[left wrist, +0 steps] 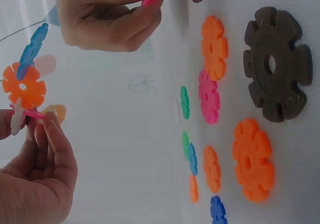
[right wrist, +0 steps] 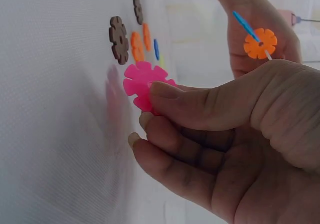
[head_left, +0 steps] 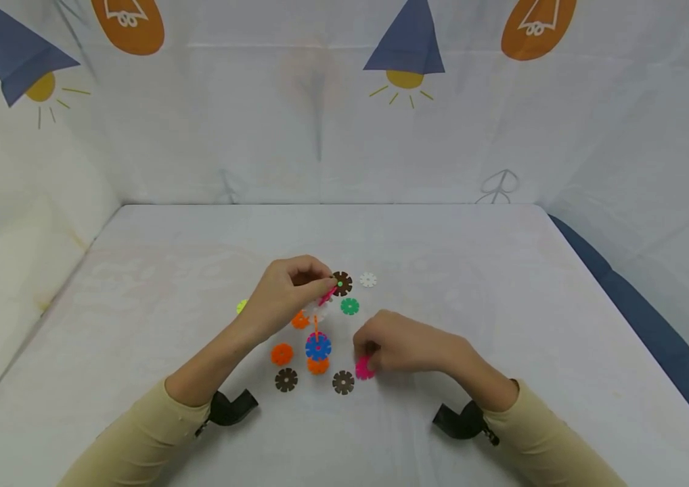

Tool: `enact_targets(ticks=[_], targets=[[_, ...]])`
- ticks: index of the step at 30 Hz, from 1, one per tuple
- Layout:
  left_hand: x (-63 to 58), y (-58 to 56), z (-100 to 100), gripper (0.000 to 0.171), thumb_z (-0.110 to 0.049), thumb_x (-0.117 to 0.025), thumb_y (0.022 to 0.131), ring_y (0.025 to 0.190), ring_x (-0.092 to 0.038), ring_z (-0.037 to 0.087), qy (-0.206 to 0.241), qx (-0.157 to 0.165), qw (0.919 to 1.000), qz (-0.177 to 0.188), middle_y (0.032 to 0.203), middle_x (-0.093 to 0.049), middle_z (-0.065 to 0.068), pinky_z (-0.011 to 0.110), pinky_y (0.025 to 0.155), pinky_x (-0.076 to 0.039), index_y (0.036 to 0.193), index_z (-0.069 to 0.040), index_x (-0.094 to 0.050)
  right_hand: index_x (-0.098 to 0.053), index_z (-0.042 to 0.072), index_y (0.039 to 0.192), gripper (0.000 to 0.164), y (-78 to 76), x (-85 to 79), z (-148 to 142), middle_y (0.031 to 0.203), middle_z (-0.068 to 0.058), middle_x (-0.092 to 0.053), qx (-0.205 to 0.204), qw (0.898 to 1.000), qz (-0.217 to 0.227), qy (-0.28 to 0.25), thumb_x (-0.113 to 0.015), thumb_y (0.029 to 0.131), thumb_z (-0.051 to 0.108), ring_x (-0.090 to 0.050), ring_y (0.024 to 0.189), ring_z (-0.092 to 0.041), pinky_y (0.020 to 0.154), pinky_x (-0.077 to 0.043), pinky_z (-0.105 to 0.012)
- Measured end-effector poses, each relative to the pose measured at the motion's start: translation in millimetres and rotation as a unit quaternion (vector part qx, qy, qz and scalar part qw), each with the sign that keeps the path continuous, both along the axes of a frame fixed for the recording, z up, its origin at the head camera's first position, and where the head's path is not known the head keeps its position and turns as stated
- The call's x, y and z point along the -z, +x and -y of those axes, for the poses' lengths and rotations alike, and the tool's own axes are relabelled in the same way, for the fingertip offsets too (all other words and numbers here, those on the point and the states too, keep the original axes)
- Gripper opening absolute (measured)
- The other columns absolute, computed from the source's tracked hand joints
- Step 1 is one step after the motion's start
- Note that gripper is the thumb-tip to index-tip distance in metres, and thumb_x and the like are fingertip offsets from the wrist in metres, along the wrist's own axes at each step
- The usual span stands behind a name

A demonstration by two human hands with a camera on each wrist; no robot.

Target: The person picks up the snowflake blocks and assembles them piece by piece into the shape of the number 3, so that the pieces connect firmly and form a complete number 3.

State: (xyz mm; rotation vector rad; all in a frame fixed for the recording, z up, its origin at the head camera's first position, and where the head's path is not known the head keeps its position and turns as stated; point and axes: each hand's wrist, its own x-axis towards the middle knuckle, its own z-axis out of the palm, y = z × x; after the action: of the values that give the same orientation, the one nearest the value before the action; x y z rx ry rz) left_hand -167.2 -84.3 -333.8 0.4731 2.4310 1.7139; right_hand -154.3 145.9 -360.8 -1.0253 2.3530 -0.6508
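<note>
**Small grips being kept, slotted edges being left bare**

By the left hand (head_left: 283, 291), a linked cluster (left wrist: 31, 92) is being held up off the white table (head_left: 478, 270), its pink piece (head_left: 327, 295) being pinched between thumb and fingers with no visible gap. The hold is apparently being kept to that end so that the orange link (left wrist: 14, 90) and the blue link (left wrist: 33, 49) are being left uncovered; in the head view, the blue link is being pointed toward 5 o'clock from the hand.

At 4 o'clock from there, a single pink disc (right wrist: 140, 77) is being gripped just above the table by the right hand (head_left: 405, 341), the thumb being pressed on one face. Only one side is being covered, probably so that the remaining notches are being kept reachable.

A brown disc (head_left: 343, 383) at 8 o'clock from the single pink disc, a green disc (head_left: 350, 306) toward 12 and a loose orange disc (head_left: 281, 354) at 9 are being left flat and apart, presumably so that neighbours are not being disturbed by picking.
</note>
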Motion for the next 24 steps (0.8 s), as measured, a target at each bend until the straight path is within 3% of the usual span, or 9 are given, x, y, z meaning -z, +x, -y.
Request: enact_targets(ticks=[10, 19, 24], targets=[[0.2, 0.4, 0, 0.01, -0.027, -0.066, 0.094, 0.076, -0.058, 0.021, 0.013, 0.001, 0.9999, -0.005, 0.084, -0.066, 0.003, 0.027, 0.065, -0.049, 0.093, -0.018, -0.071, -0.07, 0.02, 0.081, 0.014, -4.3, -11.6, -3, 0.077, 0.014, -0.065, 0.058, 0.993, -0.064, -0.076, -0.073, 0.088, 0.008, -0.058, 0.072, -0.005, 0.069, -0.053, -0.023], [0.7, -0.3, 0, 0.011, -0.027, -0.066, 0.094, 0.075, -0.057, 0.021, 0.021, 0.01, 0.9997, -0.005, 0.084, -0.065, 0.004, 0.027, 0.064, -0.048, 0.093, -0.018, -0.071, -0.071, 0.016, 0.09, 0.012, -7.6, -18.7, -9, 0.085, 0.009, -0.069, 0.121, 0.972, -0.116, -0.163, -0.073, 0.087, 0.005, -0.062, 0.076, -0.005, 0.072, -0.056, -0.023], [-0.2, 0.3, 0, 0.011, -0.027, -0.066, 0.094, 0.078, -0.06, 0.022, 0.022, 0.018, 0.9996, 0.006, 0.085, -0.067, 0.004, 0.029, 0.068, -0.049, 0.093, -0.017, -0.071, -0.072, 0.016, 0.089, 0.012, -8.1, -22.8, -12, 0.085, 0.008, -0.069, 0.147, 0.955, -0.153, -0.209, -0.075, 0.086, 0.005, -0.062, 0.075, -0.006, 0.072, -0.056, -0.025]])
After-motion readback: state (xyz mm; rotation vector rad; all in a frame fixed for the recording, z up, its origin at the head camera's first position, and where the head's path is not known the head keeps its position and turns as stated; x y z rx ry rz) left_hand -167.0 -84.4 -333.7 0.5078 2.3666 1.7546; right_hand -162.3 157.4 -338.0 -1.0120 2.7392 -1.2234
